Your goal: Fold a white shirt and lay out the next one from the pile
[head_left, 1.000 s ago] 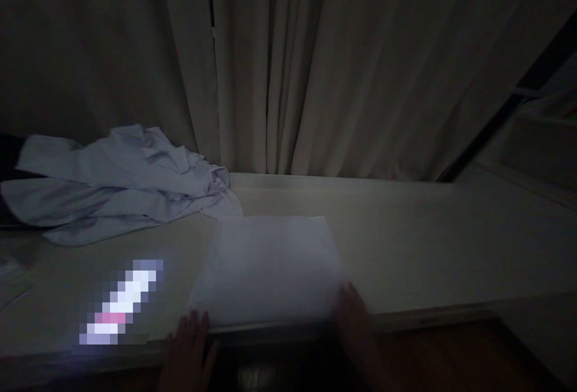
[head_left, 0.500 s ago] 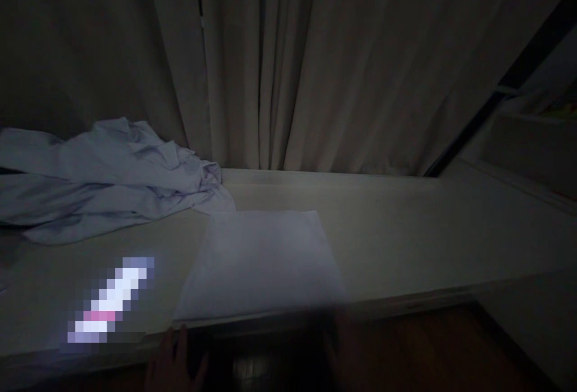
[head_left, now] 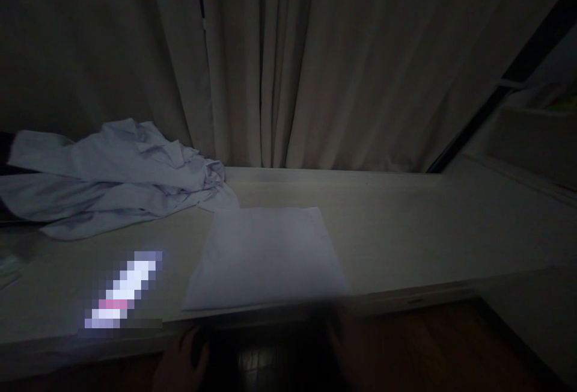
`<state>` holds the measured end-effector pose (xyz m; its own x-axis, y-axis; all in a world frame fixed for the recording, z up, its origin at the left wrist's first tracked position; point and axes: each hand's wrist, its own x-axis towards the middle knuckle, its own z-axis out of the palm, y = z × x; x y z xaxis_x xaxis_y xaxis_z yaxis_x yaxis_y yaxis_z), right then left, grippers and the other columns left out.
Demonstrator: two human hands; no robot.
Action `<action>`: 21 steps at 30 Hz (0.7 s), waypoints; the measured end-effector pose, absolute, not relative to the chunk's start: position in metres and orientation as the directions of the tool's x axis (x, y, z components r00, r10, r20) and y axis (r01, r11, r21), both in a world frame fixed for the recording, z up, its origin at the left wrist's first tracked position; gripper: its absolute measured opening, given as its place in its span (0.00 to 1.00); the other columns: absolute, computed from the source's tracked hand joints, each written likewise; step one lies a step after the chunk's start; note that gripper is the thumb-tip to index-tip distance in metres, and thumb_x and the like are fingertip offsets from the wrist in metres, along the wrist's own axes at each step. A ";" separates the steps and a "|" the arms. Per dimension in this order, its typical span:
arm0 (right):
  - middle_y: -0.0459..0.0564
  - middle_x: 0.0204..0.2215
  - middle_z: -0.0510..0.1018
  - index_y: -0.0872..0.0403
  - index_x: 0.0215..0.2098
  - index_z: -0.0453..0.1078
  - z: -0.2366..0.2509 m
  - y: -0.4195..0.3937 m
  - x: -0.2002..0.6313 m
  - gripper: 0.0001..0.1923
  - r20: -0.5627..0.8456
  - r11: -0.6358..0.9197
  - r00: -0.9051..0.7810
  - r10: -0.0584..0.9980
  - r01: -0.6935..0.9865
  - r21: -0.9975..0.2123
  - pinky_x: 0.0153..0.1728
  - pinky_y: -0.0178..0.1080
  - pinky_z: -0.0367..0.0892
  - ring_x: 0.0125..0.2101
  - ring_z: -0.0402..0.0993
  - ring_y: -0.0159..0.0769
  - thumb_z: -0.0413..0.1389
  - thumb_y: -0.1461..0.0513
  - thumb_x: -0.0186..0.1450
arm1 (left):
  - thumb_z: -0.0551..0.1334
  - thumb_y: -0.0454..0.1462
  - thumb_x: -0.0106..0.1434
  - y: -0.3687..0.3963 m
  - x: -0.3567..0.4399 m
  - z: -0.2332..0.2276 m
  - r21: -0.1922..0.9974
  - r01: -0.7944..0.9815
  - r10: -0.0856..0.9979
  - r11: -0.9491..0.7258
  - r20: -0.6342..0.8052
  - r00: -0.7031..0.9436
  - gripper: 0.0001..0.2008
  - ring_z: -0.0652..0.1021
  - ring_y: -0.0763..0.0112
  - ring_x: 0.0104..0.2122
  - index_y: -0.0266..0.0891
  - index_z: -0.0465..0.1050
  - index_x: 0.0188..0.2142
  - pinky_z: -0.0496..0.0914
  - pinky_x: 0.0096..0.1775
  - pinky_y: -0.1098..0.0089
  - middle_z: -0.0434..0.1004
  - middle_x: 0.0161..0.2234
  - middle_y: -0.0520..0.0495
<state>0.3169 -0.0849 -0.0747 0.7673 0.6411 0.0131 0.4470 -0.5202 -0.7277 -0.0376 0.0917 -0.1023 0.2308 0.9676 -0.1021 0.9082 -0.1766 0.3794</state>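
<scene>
Dim light here, and both hands sit low at the near edge of the table (head_left: 406, 229). The left hand (head_left: 183, 362) is just below the table's near lip, near the left corner of the folded cloth (head_left: 265, 257). Its fingers (head_left: 192, 344) look loosely curled, but the dark hides whether they touch the table edge. It holds nothing that can be seen.

The right hand (head_left: 342, 344) is a dark, blurred shape under the cloth's near right corner, just at the table edge. Spread or closed? Cannot tell; it is too murky. Touching the cloth or not, also unclear.

The cloth lies flat as a neat pale rectangle on the table, its near edge right along the table's near lip, between the two hands. Its far left corner just meets the crumpled shirt (head_left: 117, 178), which is heaped at the far left of the table, wrinkled and spread wide.

On the near left of the table, left of the cloth and apart from it, glows a pixelated bright strip (head_left: 124, 290) lying at a slant. Behind the table hangs a curtain (head_left: 315, 61) in long folds. At the far right, a dark frame (head_left: 505, 85) runs diagonally. Below the table edge, wooden floor (head_left: 428, 344) shows on the right.
</scene>
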 end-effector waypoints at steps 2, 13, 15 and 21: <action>0.52 0.49 0.76 0.47 0.46 0.73 -0.079 -0.086 0.319 0.22 -0.028 -0.513 0.771 0.636 0.396 -0.762 0.56 0.48 0.63 0.53 0.68 0.50 0.53 0.53 0.54 | 0.43 0.48 0.61 0.092 -0.038 -0.102 0.366 0.912 0.965 -0.186 -0.105 0.239 0.29 0.70 0.55 0.53 0.32 0.65 0.52 0.65 0.53 0.57 0.67 0.53 0.36; 0.50 0.50 0.74 0.48 0.45 0.73 -0.081 -0.087 0.321 0.21 -0.109 -0.542 0.775 0.622 0.326 -0.774 0.56 0.44 0.62 0.55 0.66 0.48 0.54 0.54 0.54 | 0.46 0.48 0.60 0.092 -0.041 -0.110 0.386 0.889 0.959 -0.246 -0.038 0.282 0.28 0.71 0.55 0.52 0.33 0.65 0.52 0.64 0.54 0.56 0.69 0.53 0.36; 0.51 0.48 0.76 0.49 0.44 0.73 -0.080 -0.083 0.325 0.19 -0.142 -0.562 0.782 0.606 0.295 -0.772 0.54 0.42 0.64 0.54 0.67 0.47 0.54 0.54 0.55 | 0.47 0.48 0.59 0.093 -0.042 -0.110 0.413 0.881 0.963 -0.231 -0.033 0.268 0.28 0.71 0.55 0.52 0.34 0.66 0.52 0.64 0.54 0.56 0.69 0.53 0.37; 0.51 0.38 0.78 0.56 0.40 0.72 -0.074 -0.059 0.359 0.20 -0.284 -0.659 0.817 0.503 0.150 -0.737 0.45 0.45 0.69 0.41 0.74 0.40 0.51 0.49 0.64 | 0.43 0.56 0.59 0.115 -0.041 -0.086 0.601 0.780 0.957 0.174 -0.288 0.008 0.31 0.76 0.53 0.46 0.37 0.70 0.46 0.68 0.49 0.56 0.76 0.46 0.37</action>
